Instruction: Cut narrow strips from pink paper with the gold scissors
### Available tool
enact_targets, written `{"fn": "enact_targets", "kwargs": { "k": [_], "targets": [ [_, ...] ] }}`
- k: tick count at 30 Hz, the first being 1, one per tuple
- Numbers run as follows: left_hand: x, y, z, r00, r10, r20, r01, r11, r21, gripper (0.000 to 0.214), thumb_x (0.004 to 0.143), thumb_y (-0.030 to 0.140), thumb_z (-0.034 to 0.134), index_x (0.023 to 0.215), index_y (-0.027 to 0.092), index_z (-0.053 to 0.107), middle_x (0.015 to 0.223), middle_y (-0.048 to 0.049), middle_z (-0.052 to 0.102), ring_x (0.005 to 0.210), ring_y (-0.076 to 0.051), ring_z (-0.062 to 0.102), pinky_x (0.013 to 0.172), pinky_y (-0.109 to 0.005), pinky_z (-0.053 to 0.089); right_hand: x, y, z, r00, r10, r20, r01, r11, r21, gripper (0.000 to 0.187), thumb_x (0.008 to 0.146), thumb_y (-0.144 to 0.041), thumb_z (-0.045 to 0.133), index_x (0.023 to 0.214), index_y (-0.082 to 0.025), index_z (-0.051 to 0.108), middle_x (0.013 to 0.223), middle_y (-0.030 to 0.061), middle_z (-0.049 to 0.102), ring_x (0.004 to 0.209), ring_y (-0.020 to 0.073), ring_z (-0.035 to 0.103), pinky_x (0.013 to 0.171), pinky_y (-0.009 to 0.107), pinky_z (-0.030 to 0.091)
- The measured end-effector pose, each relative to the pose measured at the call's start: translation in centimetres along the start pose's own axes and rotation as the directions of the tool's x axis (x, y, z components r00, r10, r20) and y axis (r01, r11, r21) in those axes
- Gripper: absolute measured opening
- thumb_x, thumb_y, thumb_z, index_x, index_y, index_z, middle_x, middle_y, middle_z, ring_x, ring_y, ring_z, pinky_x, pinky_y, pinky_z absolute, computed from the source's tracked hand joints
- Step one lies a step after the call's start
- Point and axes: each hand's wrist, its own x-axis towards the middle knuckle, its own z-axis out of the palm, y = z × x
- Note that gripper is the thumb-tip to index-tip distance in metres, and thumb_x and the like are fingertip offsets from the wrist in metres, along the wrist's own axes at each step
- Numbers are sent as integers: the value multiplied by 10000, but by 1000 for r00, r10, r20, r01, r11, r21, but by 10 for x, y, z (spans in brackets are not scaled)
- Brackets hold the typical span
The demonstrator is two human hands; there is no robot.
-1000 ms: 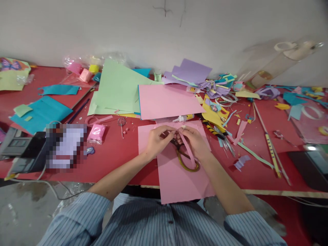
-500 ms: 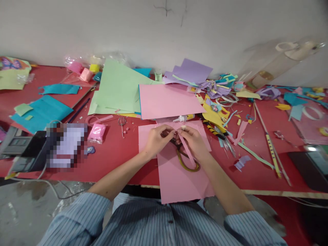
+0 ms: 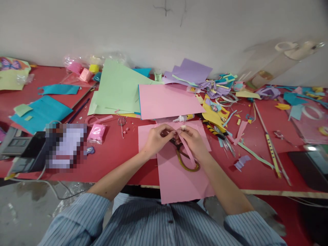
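Observation:
A narrow pink paper strip (image 3: 187, 149) is pinched at its upper end between the fingertips of my left hand (image 3: 161, 137) and my right hand (image 3: 192, 139). Its loose end hangs down toward me. Both hands are closed, with thumbs against forefingers and tips almost touching. Below them, scissors with yellow-green handles (image 3: 192, 168) lie on a pink paper sheet (image 3: 176, 184); their blades are partly hidden by my hands. Just beyond my fingers, a small glue bottle (image 3: 185, 118) lies on its side.
A larger pink sheet (image 3: 169, 101) and green sheets (image 3: 118, 89) lie toward the wall. Pliers (image 3: 212, 129) and paper scraps (image 3: 242, 162) are at the right. A pink clay packet (image 3: 97, 133) and a phone-like device (image 3: 65, 147), pixelated, are at the left. The table's front edge (image 3: 269, 193) runs near my body.
Hardly anything differs. The hanging part of the pink paper strip bows slightly more to the right, while both hands keep their place and their pinch.

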Motion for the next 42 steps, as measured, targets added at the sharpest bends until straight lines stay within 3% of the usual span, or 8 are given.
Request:
{"fn": "enact_targets", "kwargs": {
  "k": [21, 29, 42],
  "targets": [
    [1, -3, 0, 1000, -22, 18, 23, 997, -71, 72, 826, 181, 655, 872, 165, 708, 820, -31, 748, 667, -123, 684, 600, -217, 554, 2, -1, -1, 1000, 20, -3, -20, 999, 42, 182, 782, -362, 733, 728, -209, 653, 615, -21, 640, 557, 121, 580, 562, 252, 472],
    [-2, -1, 2, 1000, 25, -10, -25, 1000, -16, 118, 809, 131, 640, 902, 174, 698, 834, -19, 727, 649, -104, 644, 590, -205, 515, 0, -5, 2, 998, 63, 5, -63, 989, 133, 168, 758, -327, 747, 708, -200, 648, 602, -18, 640, 531, 109, 560, 552, 249, 454],
    [-6, 0, 6, 989, 131, -64, -131, 991, 3, 56, 843, 152, 629, 879, 181, 660, 854, -21, 666, 722, -107, 632, 597, -193, 519, 2, 1, -1, 988, 102, 114, -131, 949, 288, 179, 781, -307, 748, 733, -170, 644, 639, -7, 616, 549, 103, 548, 530, 236, 423]
  ]
}}
